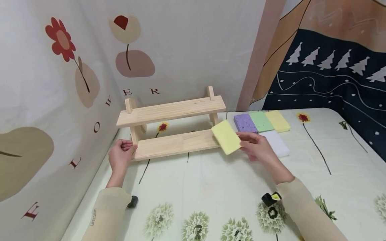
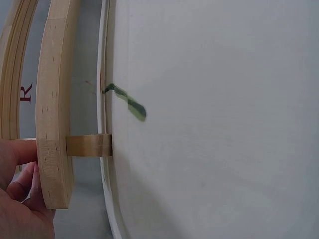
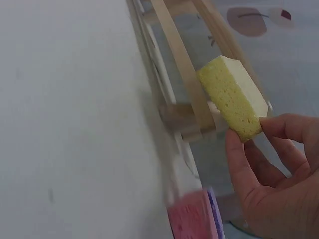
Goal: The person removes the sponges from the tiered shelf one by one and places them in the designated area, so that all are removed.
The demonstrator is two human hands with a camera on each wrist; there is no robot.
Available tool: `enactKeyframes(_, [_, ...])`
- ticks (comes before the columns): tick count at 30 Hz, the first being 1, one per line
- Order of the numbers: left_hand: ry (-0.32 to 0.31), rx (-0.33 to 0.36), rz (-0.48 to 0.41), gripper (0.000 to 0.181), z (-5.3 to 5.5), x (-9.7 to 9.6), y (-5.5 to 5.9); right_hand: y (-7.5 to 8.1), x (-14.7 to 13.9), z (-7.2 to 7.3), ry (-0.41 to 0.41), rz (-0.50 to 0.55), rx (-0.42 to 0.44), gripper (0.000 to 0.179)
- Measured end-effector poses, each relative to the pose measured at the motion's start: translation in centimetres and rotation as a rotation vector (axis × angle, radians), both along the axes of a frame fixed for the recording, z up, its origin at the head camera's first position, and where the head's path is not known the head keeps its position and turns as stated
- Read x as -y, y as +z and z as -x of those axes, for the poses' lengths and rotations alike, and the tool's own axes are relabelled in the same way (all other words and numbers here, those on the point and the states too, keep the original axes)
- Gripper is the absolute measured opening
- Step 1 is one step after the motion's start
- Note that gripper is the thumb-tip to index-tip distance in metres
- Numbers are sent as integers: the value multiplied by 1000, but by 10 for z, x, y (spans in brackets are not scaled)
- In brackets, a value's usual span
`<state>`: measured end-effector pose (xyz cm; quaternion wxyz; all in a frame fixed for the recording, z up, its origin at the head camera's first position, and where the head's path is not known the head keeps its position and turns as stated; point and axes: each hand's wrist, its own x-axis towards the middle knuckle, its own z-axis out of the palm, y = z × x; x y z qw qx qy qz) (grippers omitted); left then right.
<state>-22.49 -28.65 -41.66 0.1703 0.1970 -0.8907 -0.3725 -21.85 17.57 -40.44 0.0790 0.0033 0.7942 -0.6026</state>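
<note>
A two-tier wooden shelf rack stands against the cloth-covered wall. My left hand (image 1: 121, 156) is at the left end of its lower board (image 1: 178, 144), and in the left wrist view the thumb and fingers hold that board end (image 2: 53, 184). My right hand (image 1: 260, 147) pinches a yellow sponge (image 1: 226, 137) by one end, between thumb and fingers. The sponge is tilted and overlaps the right end of the lower board in the head view. The right wrist view shows its porous edge (image 3: 230, 102) close beside the rack. Above, the upper board (image 1: 172, 110) carries nothing.
Right of the rack lie a purple sponge (image 1: 245, 123), a green sponge (image 1: 261, 121) and another yellow sponge (image 1: 278, 121) in a row. A white sponge (image 1: 276, 144) lies in front of them. A pink sponge (image 3: 192, 216) is partly hidden by my right hand in the head view.
</note>
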Motion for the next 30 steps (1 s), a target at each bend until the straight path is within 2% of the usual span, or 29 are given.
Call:
enactKeyframes(6, [9,-5,-6,25,0,-1,0,3,-38,-2,-63,13,-44,50])
enactKeyframes(9, [4,-8,-3,25,1,0,-1,5,-56,-1,-102,132,-43,46])
enactKeyframes(12, [3,-9,-4,25,2,0,-2,6,-76,-1,-141,273,-37,35])
enactKeyframes(14, [4,-7,-6,25,2,0,-3,7,-89,-2,-183,330,-25,27])
enactKeyframes(18, [11,-9,-12,25,3,-1,-3,8,-115,-4,-267,345,2,24])
enactKeyframes(21, [15,-9,-15,25,3,-1,-2,8,-133,-7,-317,330,41,27])
enactKeyframes(24, [15,-4,-12,25,3,0,-2,6,-148,-10,-351,326,69,35])
enactKeyframes(30, [11,-2,-3,25,2,0,0,-3,-174,-16,-387,327,91,25])
